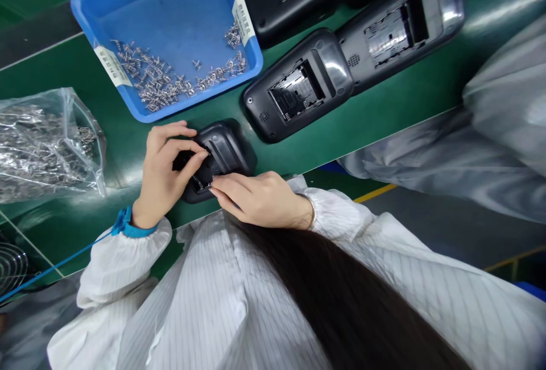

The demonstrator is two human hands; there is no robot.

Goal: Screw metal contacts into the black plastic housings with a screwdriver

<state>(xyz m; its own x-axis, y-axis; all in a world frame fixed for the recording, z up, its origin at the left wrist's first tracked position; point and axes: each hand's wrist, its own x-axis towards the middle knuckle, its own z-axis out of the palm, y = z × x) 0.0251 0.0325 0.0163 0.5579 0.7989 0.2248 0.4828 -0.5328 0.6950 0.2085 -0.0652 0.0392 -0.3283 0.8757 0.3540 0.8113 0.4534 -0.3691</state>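
A small black plastic housing (pixel 228 151) lies on the green bench in front of me, its battery compartment facing up. My left hand (pixel 164 168), a blue strap round its wrist, pinches a tiny metal spring (pixel 207 153) between thumb and index finger over the compartment. My right hand (pixel 267 198) has its fingertips pressed together at the compartment's near side. What they hold there, if anything, is too small to make out. Metal contacts (pixel 200 184) show at the compartment's near left corner. Part of the housing is hidden behind both hands.
Beyond the housing stands a blue tray (pixel 170 3) with many loose springs (pixel 157 83). A clear bag (pixel 46 145) of metal parts lies left. Similar black housings (pixel 281 117) rest at right and at the back. Another person's grey sleeve (pixel 507 91) reaches in from the right.
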